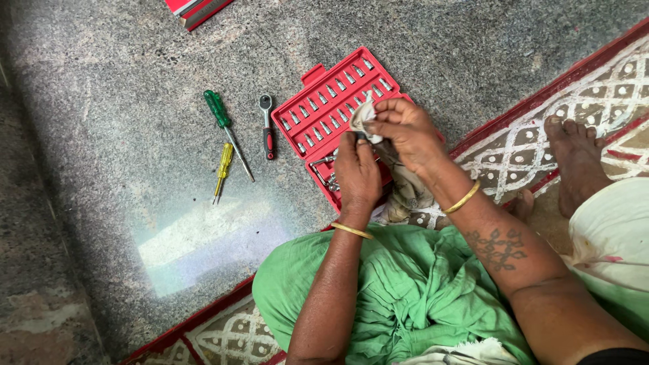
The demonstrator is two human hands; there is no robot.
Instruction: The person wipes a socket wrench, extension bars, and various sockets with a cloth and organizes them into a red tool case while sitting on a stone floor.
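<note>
My left hand closes on a small dark tool piece, mostly hidden, its axis not discernible. My right hand pinches a pale cloth against that piece's upper end, above the open red socket case on the stone floor.

The person wears a green garment of pleated, creased cloth that covers the lap, with a patch of white cloth just below it at the frame's lower edge. Each wrist carries a thin gold bangle: one on the left wrist, one on the right wrist. Below the right bangle, the bare forearm bears a dark tattoo of looped, flower-like shapes. The arms are sleeveless, and a bare foot shows to the right of the tattoo.
</note>
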